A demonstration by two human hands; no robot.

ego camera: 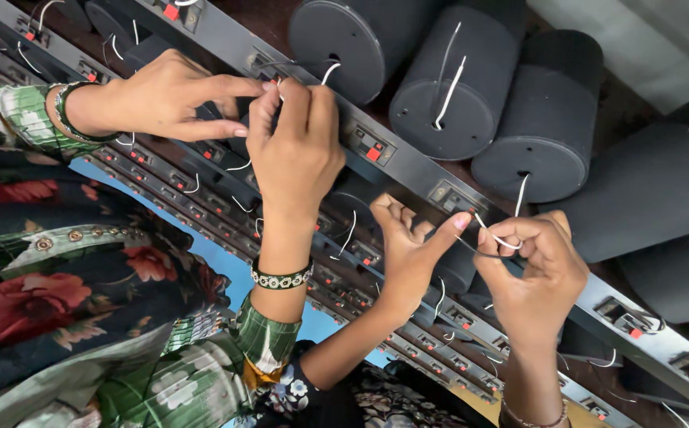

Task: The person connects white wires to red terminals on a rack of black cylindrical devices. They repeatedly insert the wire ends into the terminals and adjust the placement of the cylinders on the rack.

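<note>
My left hand (409, 252) and my right hand (530, 273) meet over a long dark panel strip (408, 162) fitted with red and black clip terminals. Both pinch a thin white wire (519, 194) that runs up to a black cylinder (546, 119). My left forefinger and thumb hold the wire's end just below a terminal (447, 194). My right fingers are closed on the wire a little further right. A thin dark wire (471, 250) loops between my hands.
A co-worker's two hands (297, 150), with a bead bracelet and flowered sleeves, work a white wire at a terminal (370, 148) further left on the strip. More black cylinders (447, 87) lie behind. Further terminal strips (202, 198) with white wires lie stacked below.
</note>
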